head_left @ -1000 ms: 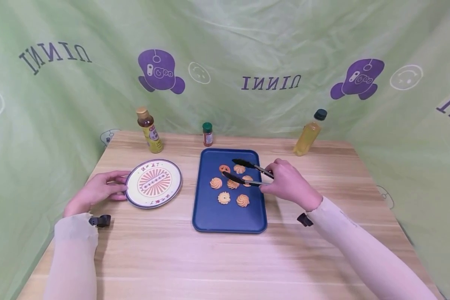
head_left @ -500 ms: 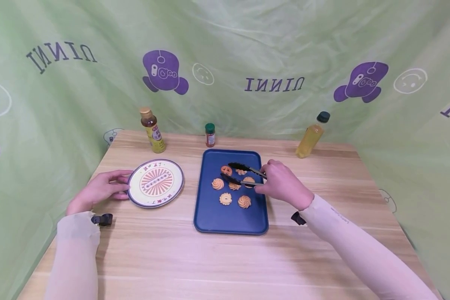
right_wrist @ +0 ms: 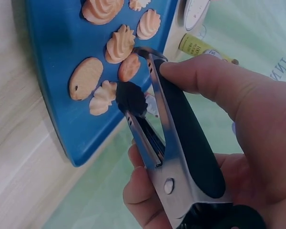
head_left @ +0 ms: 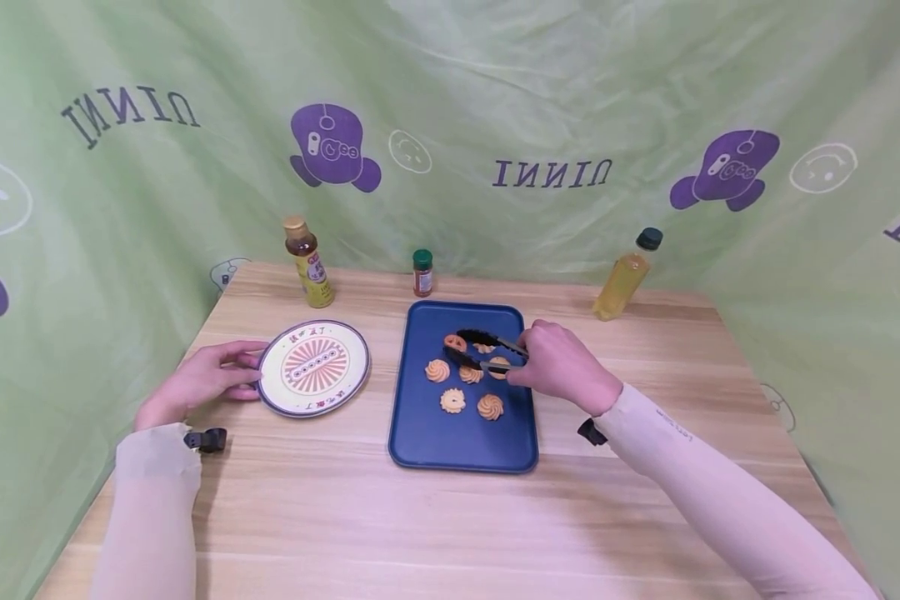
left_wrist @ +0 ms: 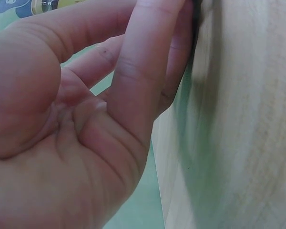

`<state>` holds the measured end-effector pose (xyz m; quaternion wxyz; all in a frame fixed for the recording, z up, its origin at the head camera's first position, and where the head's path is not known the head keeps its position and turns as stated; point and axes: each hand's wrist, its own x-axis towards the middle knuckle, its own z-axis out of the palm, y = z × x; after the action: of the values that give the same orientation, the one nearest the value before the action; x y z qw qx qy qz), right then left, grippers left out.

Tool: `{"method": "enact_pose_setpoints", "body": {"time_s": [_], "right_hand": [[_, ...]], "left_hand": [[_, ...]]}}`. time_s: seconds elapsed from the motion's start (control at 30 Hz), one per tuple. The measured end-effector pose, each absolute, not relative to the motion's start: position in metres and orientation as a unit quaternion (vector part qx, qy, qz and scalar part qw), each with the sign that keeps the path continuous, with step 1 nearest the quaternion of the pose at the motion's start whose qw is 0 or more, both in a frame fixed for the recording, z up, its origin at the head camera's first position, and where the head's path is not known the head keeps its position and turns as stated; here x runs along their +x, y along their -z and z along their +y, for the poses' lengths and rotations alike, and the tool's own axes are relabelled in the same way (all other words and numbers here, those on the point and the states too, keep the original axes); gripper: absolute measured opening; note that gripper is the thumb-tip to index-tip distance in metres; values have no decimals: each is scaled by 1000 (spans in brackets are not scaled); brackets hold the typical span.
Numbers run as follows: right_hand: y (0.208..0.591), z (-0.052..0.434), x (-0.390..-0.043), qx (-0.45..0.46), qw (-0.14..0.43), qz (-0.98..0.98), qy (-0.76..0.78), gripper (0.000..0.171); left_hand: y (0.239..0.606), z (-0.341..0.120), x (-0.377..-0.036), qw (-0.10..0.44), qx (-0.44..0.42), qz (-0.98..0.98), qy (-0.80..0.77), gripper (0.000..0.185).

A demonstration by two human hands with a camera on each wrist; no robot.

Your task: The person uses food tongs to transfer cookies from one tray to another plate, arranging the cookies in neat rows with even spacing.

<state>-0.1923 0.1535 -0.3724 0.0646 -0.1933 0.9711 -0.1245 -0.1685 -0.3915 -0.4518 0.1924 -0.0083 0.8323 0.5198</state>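
My right hand (head_left: 558, 362) grips a pair of tongs (right_wrist: 186, 133) with metal arms and black tips. Their tips are spread low over the blue tray (head_left: 457, 450), on either side of a reddish pretzel-shaped cookie (head_left: 454, 342). Several pale swirled and round cookies lie about it, including a swirl cookie (head_left: 490, 407) at the front; the tongs partly cover some of them. On the left, my left hand (head_left: 206, 379) holds the near-left rim of a white plate (head_left: 315, 400) with a red ray pattern. The left wrist view shows its bent fingers, the plate mostly hidden.
A yellow-labelled bottle (head_left: 315, 279) stands behind the plate. Behind the tray is a small green-capped spice jar (head_left: 422, 275). At the back right stands a bottle of yellow oil (head_left: 621, 283). A green printed curtain (head_left: 450, 83) surrounds the wooden table (head_left: 307, 517).
The right hand has brought the tongs slightly left and lower, their tips now around the pretzel-shaped cookie. The left hand stays at the plate's rim. The head view has shifted slightly.
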Motion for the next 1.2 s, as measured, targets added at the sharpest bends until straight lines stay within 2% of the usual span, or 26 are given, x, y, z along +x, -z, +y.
{"method": "enact_pose_setpoints", "body": {"time_s": [0.37,0.63,1.2], "right_hand": [[370,151,-194,-187,81,970,131,28],[371,151,-196,-191,85,969,132,37],[358,131,-204,-202,89,965,142,28]], "left_hand": [[451,-390,-168,188,-9,832,-522,69],[452,-389,-168,184,-9,830,-526,68],[452,-391,-167,182,-17,845,-503,67]]}}
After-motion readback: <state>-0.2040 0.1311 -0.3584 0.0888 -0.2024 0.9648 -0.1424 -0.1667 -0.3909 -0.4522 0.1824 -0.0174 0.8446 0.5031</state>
